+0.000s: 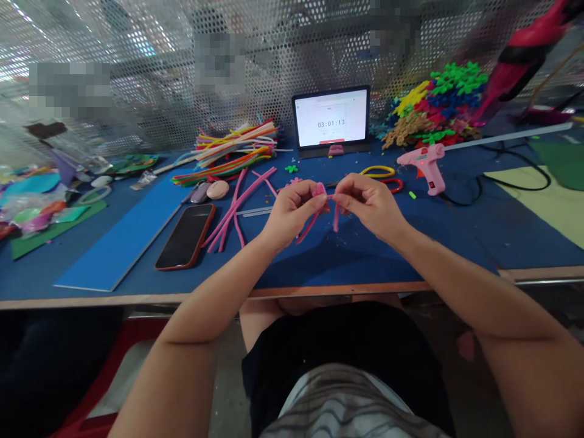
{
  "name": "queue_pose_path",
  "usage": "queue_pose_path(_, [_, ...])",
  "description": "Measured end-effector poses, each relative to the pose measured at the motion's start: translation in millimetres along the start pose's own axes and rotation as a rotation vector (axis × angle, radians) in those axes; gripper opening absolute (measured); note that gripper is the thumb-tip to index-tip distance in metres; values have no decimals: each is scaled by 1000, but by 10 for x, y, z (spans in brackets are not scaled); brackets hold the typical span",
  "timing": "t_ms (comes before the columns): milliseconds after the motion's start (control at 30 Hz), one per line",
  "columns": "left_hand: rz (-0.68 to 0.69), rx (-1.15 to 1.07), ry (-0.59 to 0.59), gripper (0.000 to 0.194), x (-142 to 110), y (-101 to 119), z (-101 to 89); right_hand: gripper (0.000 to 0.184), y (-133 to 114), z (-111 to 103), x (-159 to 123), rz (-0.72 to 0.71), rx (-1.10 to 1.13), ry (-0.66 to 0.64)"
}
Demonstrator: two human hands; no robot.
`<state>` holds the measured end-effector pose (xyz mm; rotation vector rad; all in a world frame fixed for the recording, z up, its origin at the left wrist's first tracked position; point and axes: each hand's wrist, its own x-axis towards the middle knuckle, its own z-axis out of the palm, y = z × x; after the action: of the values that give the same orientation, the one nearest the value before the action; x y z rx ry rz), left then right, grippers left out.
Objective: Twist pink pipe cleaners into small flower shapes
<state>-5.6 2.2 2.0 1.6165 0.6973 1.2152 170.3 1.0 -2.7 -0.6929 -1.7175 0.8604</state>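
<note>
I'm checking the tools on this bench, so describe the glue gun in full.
The glue gun is pink and looks plastic. It lies on the blue table, to the right of and beyond the right hand, which does not touch it. Its nozzle points left, its handle toward the person. An orange-red trigger sits beneath the body; a small red light shows on its side. A long whitish stick juts from its back, and a black cord trails from the handle's foot.

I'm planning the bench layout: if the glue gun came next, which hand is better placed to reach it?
Probably the right hand; it is nearer the pink glue gun, though its fingers pinch a pink stem. The left hand is farther away.
</note>
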Motion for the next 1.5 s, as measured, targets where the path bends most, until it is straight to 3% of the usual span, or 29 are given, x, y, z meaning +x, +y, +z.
queue_pose_path(200, [-3,20,-43,27,-7,1,44,32,-19,25,3,181,267,13])
queue_pose_path(367, [-91,-33,-74,26,-33,2,84,35,-1,43,-9,307,375,-22])
queue_pose_path(700, [-68,3,-19,21,-35,-20,74,30,-2,-26,21,156,107,-59])
queue_pose_path(933, [15,150,-17,21,-67,-21,95,33,23,10,-3,238,217,-25])
queue_pose_path(1033, [-44,25,-2,24,-62,-34,93,29,30,-12,-9,150,101,-24])
queue_pose_path(1200, [-150,-180,14,30,-41,12,95,29,45,-135,3,-240,-343,-83])
queue_pose_path(1300, [-173,-231,-9,30,-44,46,106,17,59,-186,11,-415,-541,-102])
queue_pose_path(1500, [-157,-174,-62,28,-69,24,111,14,24,-193,0,-469,-646,-59])
